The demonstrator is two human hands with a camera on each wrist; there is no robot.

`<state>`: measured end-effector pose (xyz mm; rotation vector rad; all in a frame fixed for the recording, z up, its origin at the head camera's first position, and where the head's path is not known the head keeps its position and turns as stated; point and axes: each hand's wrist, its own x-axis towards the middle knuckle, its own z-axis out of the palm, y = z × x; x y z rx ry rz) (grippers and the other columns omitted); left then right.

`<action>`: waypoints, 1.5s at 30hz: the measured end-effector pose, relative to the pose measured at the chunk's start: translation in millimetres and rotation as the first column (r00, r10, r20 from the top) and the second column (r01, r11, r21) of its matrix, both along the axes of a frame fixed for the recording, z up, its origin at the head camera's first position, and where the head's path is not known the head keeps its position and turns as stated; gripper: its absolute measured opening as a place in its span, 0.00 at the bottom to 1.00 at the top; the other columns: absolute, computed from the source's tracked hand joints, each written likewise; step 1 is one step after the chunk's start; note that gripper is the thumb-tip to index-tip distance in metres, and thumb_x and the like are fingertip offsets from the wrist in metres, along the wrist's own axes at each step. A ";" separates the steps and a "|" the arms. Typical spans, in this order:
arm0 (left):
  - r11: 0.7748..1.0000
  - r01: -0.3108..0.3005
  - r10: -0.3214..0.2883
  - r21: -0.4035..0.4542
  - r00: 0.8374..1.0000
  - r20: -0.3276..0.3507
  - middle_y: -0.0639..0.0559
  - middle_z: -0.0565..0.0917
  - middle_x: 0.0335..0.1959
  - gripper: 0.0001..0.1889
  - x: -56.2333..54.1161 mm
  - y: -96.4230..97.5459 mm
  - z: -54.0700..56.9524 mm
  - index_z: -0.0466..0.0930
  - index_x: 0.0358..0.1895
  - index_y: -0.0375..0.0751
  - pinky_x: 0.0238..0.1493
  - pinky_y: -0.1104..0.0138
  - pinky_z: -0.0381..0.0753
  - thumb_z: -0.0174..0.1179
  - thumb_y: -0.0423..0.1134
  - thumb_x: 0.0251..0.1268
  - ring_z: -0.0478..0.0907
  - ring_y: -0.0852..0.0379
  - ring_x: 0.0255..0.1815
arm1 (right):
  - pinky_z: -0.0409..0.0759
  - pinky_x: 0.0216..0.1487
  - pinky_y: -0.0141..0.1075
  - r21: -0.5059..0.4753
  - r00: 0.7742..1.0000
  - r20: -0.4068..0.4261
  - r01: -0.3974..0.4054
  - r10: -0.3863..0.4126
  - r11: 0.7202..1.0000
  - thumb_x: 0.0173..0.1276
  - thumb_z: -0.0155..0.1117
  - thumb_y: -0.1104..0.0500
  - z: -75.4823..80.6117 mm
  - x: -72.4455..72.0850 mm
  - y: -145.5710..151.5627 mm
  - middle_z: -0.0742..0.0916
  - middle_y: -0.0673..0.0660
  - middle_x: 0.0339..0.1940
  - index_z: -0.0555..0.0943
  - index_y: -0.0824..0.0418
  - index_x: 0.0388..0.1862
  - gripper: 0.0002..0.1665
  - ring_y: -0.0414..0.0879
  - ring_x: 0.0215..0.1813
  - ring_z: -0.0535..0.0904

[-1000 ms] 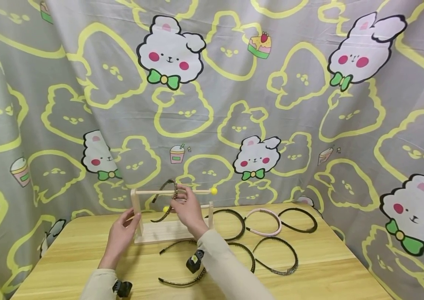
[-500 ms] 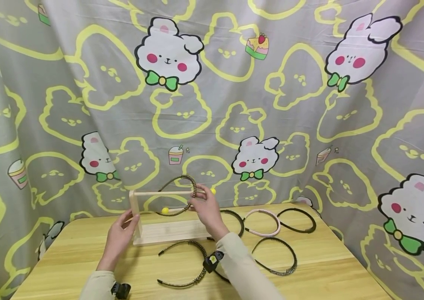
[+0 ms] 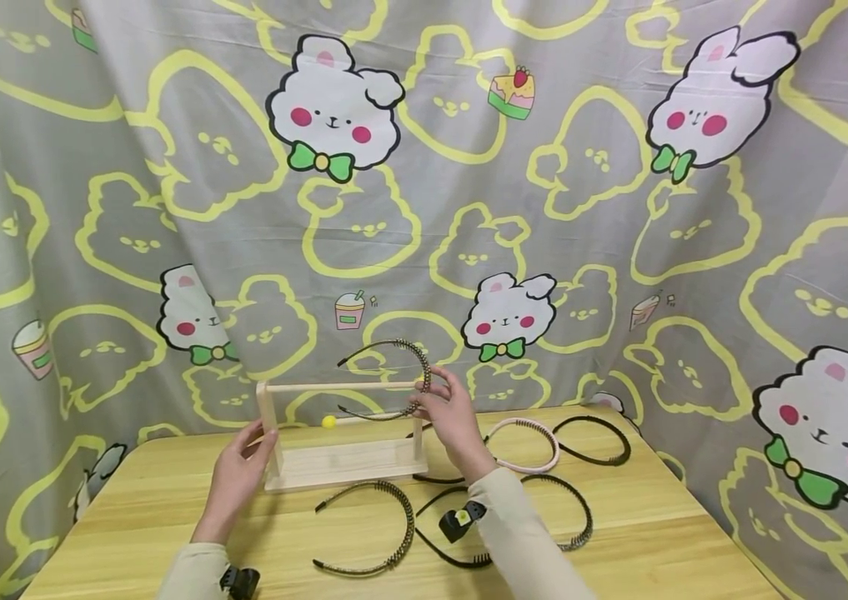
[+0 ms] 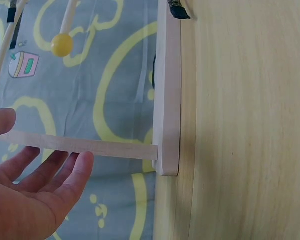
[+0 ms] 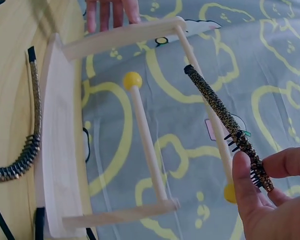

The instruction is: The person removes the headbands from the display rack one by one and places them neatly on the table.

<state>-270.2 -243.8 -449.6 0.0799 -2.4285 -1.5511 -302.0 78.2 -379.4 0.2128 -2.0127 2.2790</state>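
Observation:
My right hand pinches a dark, gold-speckled toothed headband between thumb and fingers. In the head view the headband stands upright at the yellow-ball end of the upper rod, its two tips pointing left, one above and one below the rod. Whether the rod still runs inside its loop I cannot tell. My left hand grips the left upright of the wooden stand, thumb on one side, fingers on the other. A lower rod with a yellow ball comes off the opposite upright.
Several headbands lie on the wooden table: a gold-speckled one before the stand, a pink one, a black one at the far right, and others partly behind my right arm. A patterned curtain hangs behind.
My right hand has moved right along the upper rod with the headband, from mid-rod to the ball end. My left hand has kept its hold on the upright.

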 end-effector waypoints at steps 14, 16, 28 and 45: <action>1.000 -0.004 0.003 -0.026 1.000 -0.018 0.31 0.68 0.75 0.33 2.6 1.1 0.8 0.60 0.78 0.34 0.69 0.42 0.73 0.49 0.53 0.82 0.70 0.32 0.72 | 0.88 0.53 0.42 -0.001 0.995 0.030 0.093 -0.092 0.996 0.76 0.57 0.71 -5.9 3.2 52.5 0.81 0.68 0.62 0.64 0.61 0.78 0.33 0.50 0.50 0.86; 1.000 -0.003 0.002 -0.021 1.000 -0.013 0.31 0.67 0.75 0.34 2.6 0.8 0.5 0.60 0.78 0.34 0.69 0.43 0.73 0.49 0.54 0.82 0.69 0.32 0.72 | 0.88 0.52 0.40 0.000 0.994 0.029 0.103 -0.103 0.995 0.76 0.57 0.71 -8.3 4.4 61.4 0.81 0.69 0.62 0.63 0.62 0.78 0.34 0.48 0.49 0.87; 1.000 0.016 -0.016 0.001 1.000 0.014 0.33 0.66 0.76 0.35 3.7 -0.7 1.5 0.58 0.80 0.37 0.71 0.44 0.72 0.48 0.57 0.81 0.68 0.35 0.74 | 0.87 0.47 0.31 0.035 0.987 0.046 0.151 -0.152 0.988 0.78 0.54 0.71 -20.7 14.0 121.7 0.82 0.67 0.61 0.60 0.63 0.80 0.34 0.38 0.45 0.87; 1.000 0.023 -0.023 0.005 0.999 0.031 0.34 0.66 0.77 0.36 3.4 -1.4 1.1 0.58 0.80 0.38 0.70 0.47 0.74 0.48 0.57 0.81 0.68 0.36 0.74 | 0.85 0.48 0.28 0.240 0.977 0.070 0.181 -0.203 0.954 0.81 0.49 0.69 -55.6 55.6 242.5 0.85 0.34 0.44 0.50 0.68 0.83 0.36 0.31 0.46 0.86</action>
